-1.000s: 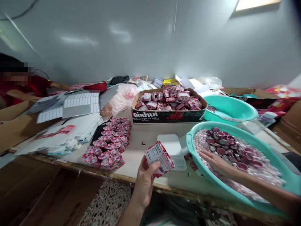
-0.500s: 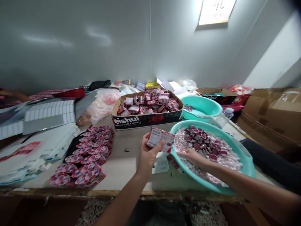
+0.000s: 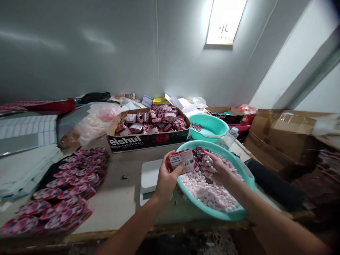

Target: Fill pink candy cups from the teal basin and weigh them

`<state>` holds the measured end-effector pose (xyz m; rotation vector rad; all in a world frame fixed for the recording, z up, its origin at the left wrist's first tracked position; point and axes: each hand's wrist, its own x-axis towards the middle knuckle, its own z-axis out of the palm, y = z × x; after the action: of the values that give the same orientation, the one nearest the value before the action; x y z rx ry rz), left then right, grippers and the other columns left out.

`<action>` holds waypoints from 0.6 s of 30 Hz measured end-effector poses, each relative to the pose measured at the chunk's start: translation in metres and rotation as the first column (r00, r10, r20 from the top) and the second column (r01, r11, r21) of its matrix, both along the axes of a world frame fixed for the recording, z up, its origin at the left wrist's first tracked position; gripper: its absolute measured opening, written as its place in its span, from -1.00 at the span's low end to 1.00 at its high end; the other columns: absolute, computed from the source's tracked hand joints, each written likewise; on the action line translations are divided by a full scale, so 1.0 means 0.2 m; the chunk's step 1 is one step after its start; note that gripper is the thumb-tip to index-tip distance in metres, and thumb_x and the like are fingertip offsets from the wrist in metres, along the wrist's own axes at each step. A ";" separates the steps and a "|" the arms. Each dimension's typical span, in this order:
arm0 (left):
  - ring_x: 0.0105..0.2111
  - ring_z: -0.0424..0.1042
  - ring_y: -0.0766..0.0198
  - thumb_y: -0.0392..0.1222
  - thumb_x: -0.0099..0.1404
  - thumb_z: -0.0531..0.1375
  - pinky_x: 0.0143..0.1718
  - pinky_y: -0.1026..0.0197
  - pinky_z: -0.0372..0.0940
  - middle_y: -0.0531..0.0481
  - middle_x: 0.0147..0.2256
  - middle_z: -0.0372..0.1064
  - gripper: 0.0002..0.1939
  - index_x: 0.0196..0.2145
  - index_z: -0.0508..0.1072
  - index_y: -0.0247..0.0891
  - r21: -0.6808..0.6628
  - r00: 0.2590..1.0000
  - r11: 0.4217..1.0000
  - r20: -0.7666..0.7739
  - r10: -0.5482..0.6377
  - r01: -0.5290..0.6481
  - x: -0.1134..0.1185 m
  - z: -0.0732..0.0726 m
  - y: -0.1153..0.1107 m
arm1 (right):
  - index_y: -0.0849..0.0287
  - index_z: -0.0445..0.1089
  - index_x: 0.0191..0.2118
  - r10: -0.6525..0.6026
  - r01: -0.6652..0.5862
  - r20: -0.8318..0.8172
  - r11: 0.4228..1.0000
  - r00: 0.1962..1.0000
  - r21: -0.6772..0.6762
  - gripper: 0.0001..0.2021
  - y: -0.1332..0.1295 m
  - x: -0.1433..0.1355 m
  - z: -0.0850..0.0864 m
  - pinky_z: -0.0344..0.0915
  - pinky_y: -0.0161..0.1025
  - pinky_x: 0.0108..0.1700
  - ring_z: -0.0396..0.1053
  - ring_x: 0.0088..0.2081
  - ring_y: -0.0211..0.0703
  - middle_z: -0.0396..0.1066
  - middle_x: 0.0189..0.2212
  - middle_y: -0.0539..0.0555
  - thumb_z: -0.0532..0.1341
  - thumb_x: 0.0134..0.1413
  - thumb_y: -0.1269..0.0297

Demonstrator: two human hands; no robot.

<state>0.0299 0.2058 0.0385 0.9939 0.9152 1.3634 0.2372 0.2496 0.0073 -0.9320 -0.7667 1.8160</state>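
My left hand [image 3: 168, 175] is closed on a small red-and-white printed packet [image 3: 187, 163], its thumb across the label. The packet is held over the left side of a teal basin [image 3: 223, 214]. My right hand [image 3: 217, 170] is cupped around a handful of small white and pink candies [image 3: 207, 165], just right of the packet. Loose candies of the same kind [image 3: 209, 196] fill the basin. Among them, behind my hands, lie dark purple round caps [image 3: 199, 152], partly hidden. Left of the basin, a flat white scale [image 3: 152, 174] rests on the table, partly behind my left wrist.
A black-sided carton [image 3: 148, 141] full of red printed packets stands behind. Rows of red-pink packs with round cups [image 3: 77, 180] lie at left. Behind the basin are a second teal basin [image 3: 212, 129] and a clear bottle [image 3: 230, 138]. Brown cartons [image 3: 278, 138] stand at right.
The view has turned right. My right hand has come up from low in the candies with a handful. My left hand has brought the packet over the basin, and more of the scale shows.
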 end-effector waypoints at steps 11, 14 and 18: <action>-0.17 0.36 0.04 -0.16 0.16 0.21 -0.06 0.03 0.23 -0.06 -0.21 0.42 -0.60 -0.02 0.31 -0.15 0.299 0.498 0.933 -0.851 0.166 0.199 0.12 -0.03 -0.03 | 0.14 0.17 -0.51 -0.185 0.127 -0.358 0.976 0.915 -0.179 -0.68 0.05 -0.02 0.28 0.00 -0.42 -0.72 0.06 -0.71 -0.37 0.12 -0.70 -0.09 -0.03 0.25 0.16; -0.19 0.37 0.03 -0.15 0.19 0.16 -0.08 0.01 0.24 -0.09 -0.24 0.41 -0.58 0.02 0.28 -0.17 0.280 0.406 0.925 -0.900 0.160 0.257 0.15 -0.05 -0.03 | 0.14 0.16 -0.54 -0.185 0.142 -0.296 0.977 0.937 -0.159 -0.69 0.05 -0.07 0.25 0.00 -0.43 -0.73 0.04 -0.72 -0.37 0.10 -0.72 -0.10 0.04 0.20 0.16; -0.21 0.41 -0.01 -0.12 0.19 0.15 -0.16 0.03 0.29 -0.10 -0.24 0.43 -0.55 0.04 0.25 -0.16 0.225 0.378 0.938 -0.919 0.114 0.265 0.18 -0.08 -0.02 | 0.15 0.18 -0.55 -0.200 0.179 -0.226 0.978 0.953 -0.108 -0.71 0.05 -0.10 0.20 -0.01 -0.45 -0.75 0.00 -0.75 -0.39 0.09 -0.75 -0.13 0.13 0.12 0.16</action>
<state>0.0651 0.2009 0.0219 2.1864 1.4429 0.7718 0.2168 0.2606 0.0473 -0.7973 -0.4378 1.7610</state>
